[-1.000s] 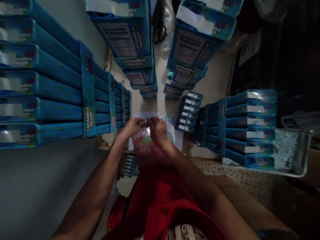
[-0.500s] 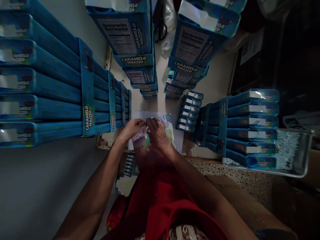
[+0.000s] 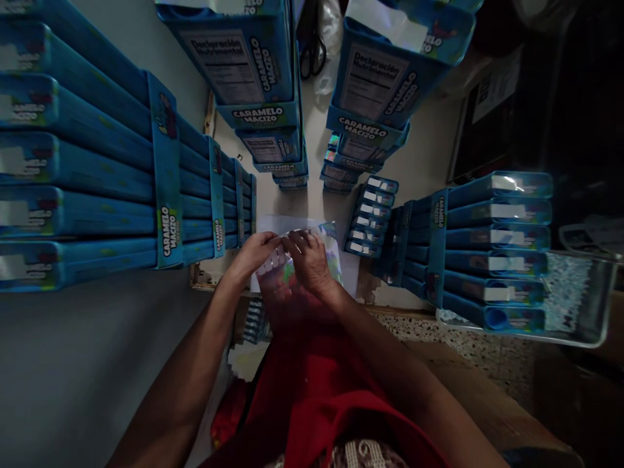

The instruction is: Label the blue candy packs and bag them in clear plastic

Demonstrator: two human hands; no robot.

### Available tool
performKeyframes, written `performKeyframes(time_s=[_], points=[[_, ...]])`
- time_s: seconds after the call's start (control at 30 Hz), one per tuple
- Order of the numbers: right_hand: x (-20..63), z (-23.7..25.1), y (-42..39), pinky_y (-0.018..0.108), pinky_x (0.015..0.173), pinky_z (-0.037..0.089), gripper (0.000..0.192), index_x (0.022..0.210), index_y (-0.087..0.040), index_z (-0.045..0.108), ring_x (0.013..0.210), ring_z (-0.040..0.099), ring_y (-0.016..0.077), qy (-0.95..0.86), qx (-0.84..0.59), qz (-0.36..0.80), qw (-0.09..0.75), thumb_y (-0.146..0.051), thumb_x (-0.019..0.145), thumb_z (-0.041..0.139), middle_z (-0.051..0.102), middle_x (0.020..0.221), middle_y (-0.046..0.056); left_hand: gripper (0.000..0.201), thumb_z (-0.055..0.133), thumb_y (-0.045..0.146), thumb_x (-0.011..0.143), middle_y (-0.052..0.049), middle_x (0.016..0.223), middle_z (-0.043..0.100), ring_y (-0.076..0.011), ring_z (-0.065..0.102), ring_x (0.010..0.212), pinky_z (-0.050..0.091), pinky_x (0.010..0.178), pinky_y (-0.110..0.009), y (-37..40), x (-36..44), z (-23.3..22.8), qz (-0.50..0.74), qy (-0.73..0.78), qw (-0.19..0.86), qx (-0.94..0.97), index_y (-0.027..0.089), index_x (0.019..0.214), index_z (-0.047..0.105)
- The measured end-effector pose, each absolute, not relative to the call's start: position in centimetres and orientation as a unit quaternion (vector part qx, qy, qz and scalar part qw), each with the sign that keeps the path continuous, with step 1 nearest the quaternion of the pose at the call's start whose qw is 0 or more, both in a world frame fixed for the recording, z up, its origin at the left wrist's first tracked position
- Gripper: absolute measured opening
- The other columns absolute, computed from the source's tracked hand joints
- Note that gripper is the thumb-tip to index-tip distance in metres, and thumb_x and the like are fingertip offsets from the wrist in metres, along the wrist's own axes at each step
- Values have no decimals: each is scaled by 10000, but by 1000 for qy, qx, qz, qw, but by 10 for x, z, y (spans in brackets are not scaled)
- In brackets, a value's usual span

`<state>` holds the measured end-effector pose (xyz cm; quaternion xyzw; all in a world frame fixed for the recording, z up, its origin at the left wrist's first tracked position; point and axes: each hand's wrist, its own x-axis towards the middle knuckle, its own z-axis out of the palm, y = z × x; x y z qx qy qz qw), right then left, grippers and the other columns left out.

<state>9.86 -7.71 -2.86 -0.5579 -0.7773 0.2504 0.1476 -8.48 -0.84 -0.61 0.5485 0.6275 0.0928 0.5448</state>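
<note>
**A:** Only the head view to go on, so here's that one. Your left hand (image 3: 256,252) and right hand (image 3: 308,260) are right up against each other at the near edge of the tabletop (image 3: 429,162), fingertips almost meeting, both pinched on a sticker sheet (image 3: 329,250). Neither one's loose, they're both clamped on it.

**B:** What's the sheet look like from where you are?

**A:** Shiny, holographic kind of thing: it throws green, pink and blue patches. There's a row of small white rectangular labels (image 3: 273,261) along it, right under your left fingers. It's lying over a plain white paper (image 3: 273,224), and its near part is shaded by your wrists. Can't read anything on it, too small and dim.

**B:** And around it?

**A:** Blue boxes everywhere, you're boxed in lol. A big stack on your left (image 3: 97,175) marked CARAMELO MACIZO, two tall stacks straight ahead (image 3: 263,84) with the nutrition panels facing you, another stack on your right (image 3: 487,247), and a small row of them (image 3: 373,214) just beside the sheet. Black scissors (image 3: 312,55) lie at the far end between the two tall stacks. A clear plastic tray (image 3: 570,305) sits behind the right stack.
</note>
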Motion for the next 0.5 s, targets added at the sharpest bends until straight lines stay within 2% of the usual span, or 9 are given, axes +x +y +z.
performKeyframes(time_s=[0.13,0.23,0.37,0.43,0.5], points=[[98,-23,-82,541,1184,280,473,1476,-343,547,1403,398,322,-770,-561,270,138,-191,1032,494,492,1581,43,381,568,502,832,-24,773,691,-184,595,757,444,687,-265,-10,-83,-2,102,649,539,527,153,830,721],[95,-16,-89,527,1138,315,403,1393,-283,622,1345,420,340,-756,-570,286,143,-222,1001,549,515,1533,93,365,556,474,839,-21,766,687,-189,601,768,441,686,-265,-12,-81,1,101,673,519,518,149,832,723],[96,-2,-99,492,1022,382,230,1159,-260,721,1185,492,324,-729,-609,278,145,-256,982,575,620,1313,120,347,527,440,878,-24,780,691,-192,607,775,429,674,-269,-10,-79,-4,99,684,481,539,157,860,727],[100,8,-108,465,959,411,167,1033,-264,736,1091,526,301,-704,-627,296,152,-252,967,583,652,1176,108,323,517,391,900,-48,842,718,-212,630,825,445,715,-286,-5,-77,-10,76,689,448,564,157,922,739],[109,22,-120,432,918,441,125,939,-263,733,1011,562,272,-647,-652,343,195,-245,938,609,661,1044,87,319,504,340,930,-100,943,739,-254,653,913,467,801,-328,2,-72,-15,33,700,394,595,147,998,749]])
